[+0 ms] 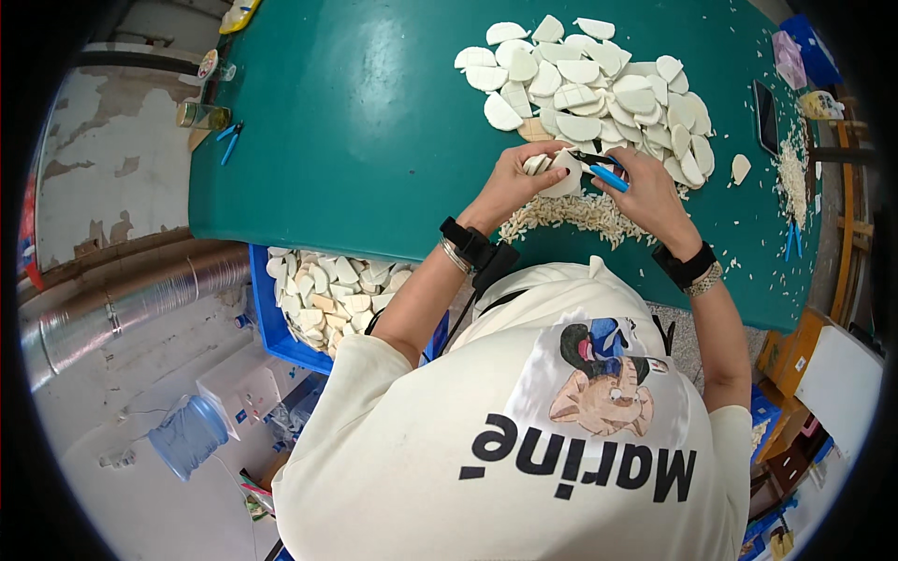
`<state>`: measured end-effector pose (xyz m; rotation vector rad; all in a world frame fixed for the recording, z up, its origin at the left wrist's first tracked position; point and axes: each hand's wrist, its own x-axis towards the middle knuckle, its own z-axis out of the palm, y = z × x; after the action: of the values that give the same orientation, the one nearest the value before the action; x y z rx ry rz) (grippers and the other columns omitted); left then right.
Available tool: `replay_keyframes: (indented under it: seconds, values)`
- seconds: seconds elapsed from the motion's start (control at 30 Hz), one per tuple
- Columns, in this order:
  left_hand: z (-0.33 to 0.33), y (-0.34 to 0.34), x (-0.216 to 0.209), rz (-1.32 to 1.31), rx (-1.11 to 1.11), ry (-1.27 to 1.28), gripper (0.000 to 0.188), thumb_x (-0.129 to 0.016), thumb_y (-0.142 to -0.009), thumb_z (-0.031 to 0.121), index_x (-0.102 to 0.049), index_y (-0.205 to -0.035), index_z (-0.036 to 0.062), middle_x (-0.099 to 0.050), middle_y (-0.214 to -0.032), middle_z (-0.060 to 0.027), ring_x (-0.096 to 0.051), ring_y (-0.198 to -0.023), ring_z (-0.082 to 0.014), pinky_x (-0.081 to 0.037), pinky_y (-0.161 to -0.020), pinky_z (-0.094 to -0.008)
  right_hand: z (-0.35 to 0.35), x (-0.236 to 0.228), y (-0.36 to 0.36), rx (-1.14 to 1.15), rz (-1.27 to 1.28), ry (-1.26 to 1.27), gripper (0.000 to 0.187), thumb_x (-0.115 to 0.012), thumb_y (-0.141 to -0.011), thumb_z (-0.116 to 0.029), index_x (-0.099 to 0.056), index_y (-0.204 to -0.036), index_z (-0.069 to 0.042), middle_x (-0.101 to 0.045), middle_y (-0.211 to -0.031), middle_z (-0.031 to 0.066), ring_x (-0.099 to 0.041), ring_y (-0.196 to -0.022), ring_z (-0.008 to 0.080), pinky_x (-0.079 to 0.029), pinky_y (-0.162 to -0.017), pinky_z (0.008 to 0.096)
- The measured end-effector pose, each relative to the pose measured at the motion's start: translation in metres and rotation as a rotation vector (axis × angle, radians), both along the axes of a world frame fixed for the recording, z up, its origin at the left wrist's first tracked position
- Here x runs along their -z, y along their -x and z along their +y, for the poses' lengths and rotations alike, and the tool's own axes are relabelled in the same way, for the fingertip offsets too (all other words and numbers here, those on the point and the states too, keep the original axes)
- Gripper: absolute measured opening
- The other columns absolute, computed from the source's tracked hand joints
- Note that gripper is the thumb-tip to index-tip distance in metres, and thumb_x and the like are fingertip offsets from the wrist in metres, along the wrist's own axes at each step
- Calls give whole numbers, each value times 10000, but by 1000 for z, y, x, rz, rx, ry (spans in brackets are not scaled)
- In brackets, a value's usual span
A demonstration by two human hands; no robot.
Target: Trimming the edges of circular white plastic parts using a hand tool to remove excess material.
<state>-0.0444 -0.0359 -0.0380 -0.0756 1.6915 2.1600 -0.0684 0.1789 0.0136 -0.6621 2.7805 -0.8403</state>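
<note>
My left hand is closed on a few white half-round pieces, thin and flat, with the thumb pressed on the face of one. In my right hand is a pair of blue-handled nippers, whose dark jaws sit at the edge of the held piece. Whether the jaws touch it I cannot tell. Just beyond both hands spreads a heap of similar half-round pieces, some marked with grid lines. Small cream-coloured scraps lie in a band between my hands and the table's near edge.
The work goes on over a green tabletop. A blue bin full of white pieces stands below its edge at left. Other blue-handled pliers and a jar are far left. At right are a phone and more scraps.
</note>
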Motion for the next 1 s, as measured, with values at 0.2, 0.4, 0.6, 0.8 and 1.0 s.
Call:
replay_keyframes:
  seconds: [0.2, 0.4, 0.6, 0.8, 1.0]
  values:
    - [-3, 1, 4, 88, 44, 66, 385, -704, -838, 128, -612, -1203, 45, -654, -1030, -32, -597, -920, -95, -485, -808, -249, 0, -4, 0, -13, -8, -40, 243, -679, -798, -218, -641, -912, -8, -624, -749, 181, -596, -707, 352, -445, -624, 443]
    - [-2, 1, 7, 62, 48, 79, 372, -707, -829, 118, -628, -1186, 50, -659, -1021, -34, -601, -909, -100, -485, -804, -253, -1, 0, 0, -18, 1, -28, 178, -679, -786, -163, -653, -873, -10, -625, -721, 167, -582, -631, 350, -433, -584, 414]
    - [0, -6, 22, 30, 57, 131, 350, -710, -801, 73, -646, -1141, 19, -666, -990, -43, -602, -890, -103, -486, -806, -259, 2, 22, -6, -12, -80, -201, 159, -577, -725, -51, -676, -848, -27, -619, -678, 207, -608, -651, 392, -488, -621, 465]
    - [0, -12, 30, -160, 37, -18, 285, -699, -788, 32, -676, -1071, 7, -670, -1019, -63, -612, -887, -117, -490, -810, -261, 5, 30, 0, 0, -301, -78, 180, -642, -790, -183, -698, -879, -37, -622, -690, 222, -612, -633, 359, -479, -593, 406]
    - [3, -11, 32, -108, 38, 37, 270, -691, -795, 21, -674, -1064, 5, -671, -991, -56, -614, -869, -111, -497, -799, -256, -14, 36, 13, 235, -707, 316, 374, -669, -838, -385, -687, -917, -19, -635, -710, 41, -539, -601, 132, -410, -562, 283]
